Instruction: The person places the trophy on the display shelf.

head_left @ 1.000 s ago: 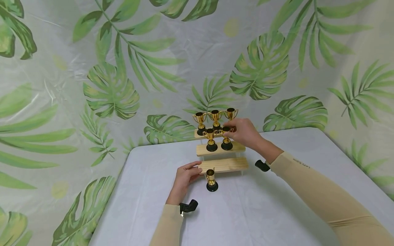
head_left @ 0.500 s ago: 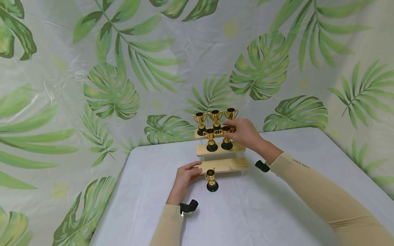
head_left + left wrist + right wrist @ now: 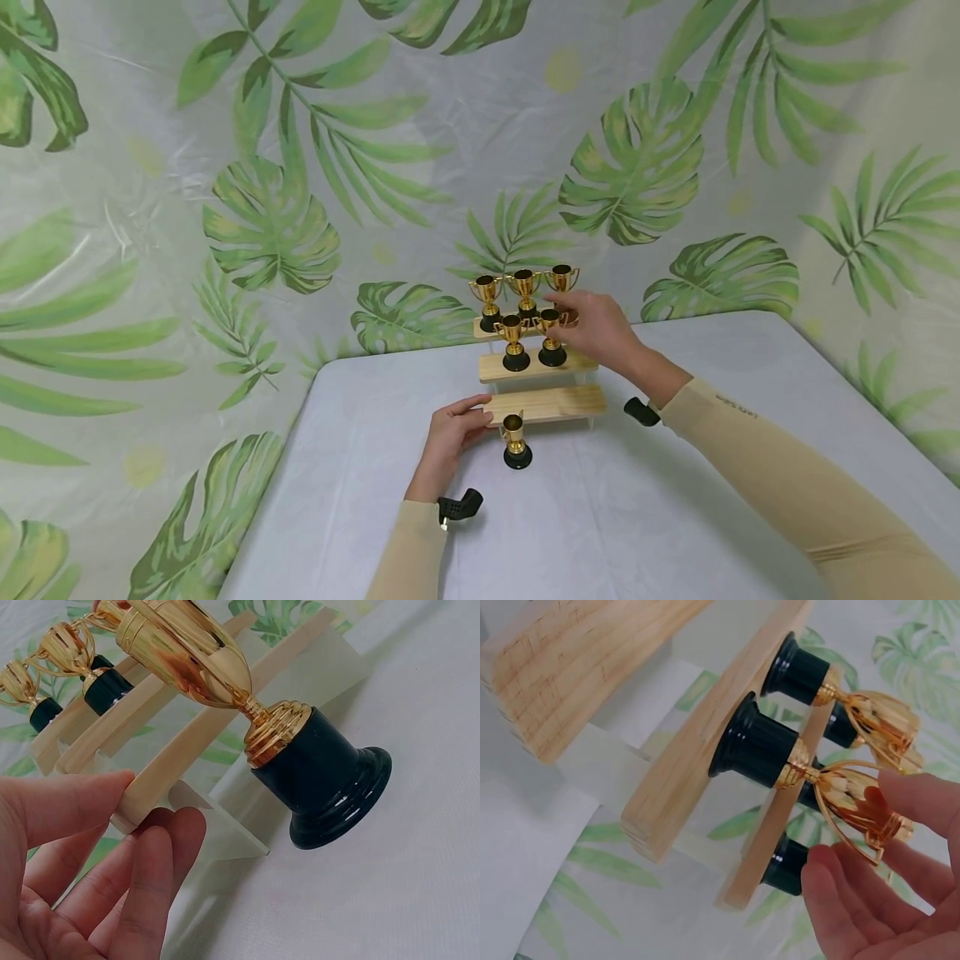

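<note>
A small gold trophy cup (image 3: 551, 320) with a black base stands on the middle tier of a wooden stepped shelf (image 3: 543, 402). My right hand (image 3: 596, 325) has thumb and fingers around this trophy's cup and handle, which the right wrist view shows close up. Another trophy (image 3: 513, 327) stands to its left on that tier. My left hand (image 3: 452, 432) pinches the left end of the lowest tier, seen in the left wrist view as a pale wooden board (image 3: 154, 787). Just in front of the shelf, a single trophy (image 3: 516, 442) stands upright on the table.
On the top tier stand several trophies, such as the left one (image 3: 487, 290); my right hand partly hides that row. The table (image 3: 390, 392) has a white cloth, and a leaf-patterned sheet (image 3: 487, 125) hangs behind it.
The trophy at my right hand has shifted very slightly left, its base staying on the middle tier. My left hand keeps its place at the shelf.
</note>
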Available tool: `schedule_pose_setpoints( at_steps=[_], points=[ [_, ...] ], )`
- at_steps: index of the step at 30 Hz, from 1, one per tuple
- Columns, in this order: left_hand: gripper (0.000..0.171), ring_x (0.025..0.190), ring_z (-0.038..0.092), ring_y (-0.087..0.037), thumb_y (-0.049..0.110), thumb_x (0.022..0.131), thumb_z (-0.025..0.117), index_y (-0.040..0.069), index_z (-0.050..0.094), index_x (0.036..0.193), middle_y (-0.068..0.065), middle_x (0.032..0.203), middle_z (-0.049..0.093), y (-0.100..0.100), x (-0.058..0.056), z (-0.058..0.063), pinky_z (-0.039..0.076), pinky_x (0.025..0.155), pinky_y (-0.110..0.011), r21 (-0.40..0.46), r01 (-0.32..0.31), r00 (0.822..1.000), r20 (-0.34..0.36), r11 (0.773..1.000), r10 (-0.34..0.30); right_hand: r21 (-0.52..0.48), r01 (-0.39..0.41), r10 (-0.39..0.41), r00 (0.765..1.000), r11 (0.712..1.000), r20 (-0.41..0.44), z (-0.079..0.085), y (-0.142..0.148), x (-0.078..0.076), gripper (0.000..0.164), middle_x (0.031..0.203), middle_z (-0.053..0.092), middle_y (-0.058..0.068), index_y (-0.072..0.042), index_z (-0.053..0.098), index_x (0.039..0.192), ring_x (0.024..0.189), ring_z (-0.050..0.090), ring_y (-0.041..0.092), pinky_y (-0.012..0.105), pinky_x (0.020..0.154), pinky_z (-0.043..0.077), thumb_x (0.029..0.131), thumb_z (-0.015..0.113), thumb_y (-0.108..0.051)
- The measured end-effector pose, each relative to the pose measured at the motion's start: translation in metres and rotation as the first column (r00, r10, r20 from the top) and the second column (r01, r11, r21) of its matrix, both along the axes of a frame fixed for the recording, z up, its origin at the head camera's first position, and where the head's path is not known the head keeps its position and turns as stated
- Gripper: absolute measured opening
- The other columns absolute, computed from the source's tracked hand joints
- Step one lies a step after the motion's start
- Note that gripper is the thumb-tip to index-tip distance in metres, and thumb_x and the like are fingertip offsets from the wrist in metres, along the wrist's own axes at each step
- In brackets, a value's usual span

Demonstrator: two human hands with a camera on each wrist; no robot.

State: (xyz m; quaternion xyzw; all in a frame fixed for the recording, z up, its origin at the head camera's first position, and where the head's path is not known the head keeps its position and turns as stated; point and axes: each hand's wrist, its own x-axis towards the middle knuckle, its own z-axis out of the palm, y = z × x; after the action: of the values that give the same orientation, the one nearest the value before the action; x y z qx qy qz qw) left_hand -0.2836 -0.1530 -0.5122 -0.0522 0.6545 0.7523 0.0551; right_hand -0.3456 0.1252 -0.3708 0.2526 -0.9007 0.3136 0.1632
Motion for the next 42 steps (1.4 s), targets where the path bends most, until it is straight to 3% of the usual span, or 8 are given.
schedule_pose_setpoints(
  at_steps=[10,18,32,42],
  points=[
    [0.035,0.081,0.069,-0.014,0.005,0.084,0.079,0.005,0.074,0.119,-0.006,0.093,0.068,0.001,0.002,0.006,0.058,0.085,-0.037,-0.016,-0.018,1.000,-0.002,1.000,0.018,-0.075,0.054,-0.056,0.998,0.996,-0.037,0.002,0.003,0.013,0.056,0.114,0.068,0.011,-0.012,0.060,0.140,0.098,0.066,0.029,0.046,0.079,0.056,0.089,0.079,-0.024],
    [0.037,0.077,0.068,-0.013,0.004,0.083,0.081,0.006,0.074,0.120,-0.005,0.090,0.069,0.001,-0.001,0.006,0.059,0.078,-0.032,-0.026,-0.022,1.000,-0.009,0.999,0.022,-0.153,0.063,-0.073,0.996,0.986,-0.060,0.002,0.007,0.026,0.056,0.113,0.068,0.011,-0.017,0.061,0.141,0.095,0.067,0.028,0.046,0.079,0.057,0.089,0.080,-0.024],
    [0.038,0.077,0.068,-0.014,0.004,0.082,0.081,0.010,0.076,0.119,-0.006,0.093,0.067,0.002,-0.001,0.004,0.059,0.076,-0.030,-0.031,-0.041,0.999,0.006,0.999,0.041,-0.178,0.068,-0.069,0.998,0.982,0.005,-0.005,0.013,0.045,0.060,0.121,0.066,0.010,-0.015,0.056,0.146,0.103,0.065,0.030,0.048,0.085,0.055,0.091,0.077,-0.028],
    [0.043,0.079,0.067,-0.012,0.004,0.082,0.082,0.006,0.072,0.124,-0.005,0.094,0.068,0.002,-0.004,0.004,0.058,0.079,-0.029,-0.022,-0.033,0.999,0.029,0.999,0.033,-0.176,0.085,-0.080,0.996,0.981,0.032,-0.016,0.016,0.057,0.058,0.121,0.066,0.011,-0.012,0.058,0.142,0.105,0.065,0.029,0.046,0.086,0.056,0.090,0.079,-0.026]
  ],
)
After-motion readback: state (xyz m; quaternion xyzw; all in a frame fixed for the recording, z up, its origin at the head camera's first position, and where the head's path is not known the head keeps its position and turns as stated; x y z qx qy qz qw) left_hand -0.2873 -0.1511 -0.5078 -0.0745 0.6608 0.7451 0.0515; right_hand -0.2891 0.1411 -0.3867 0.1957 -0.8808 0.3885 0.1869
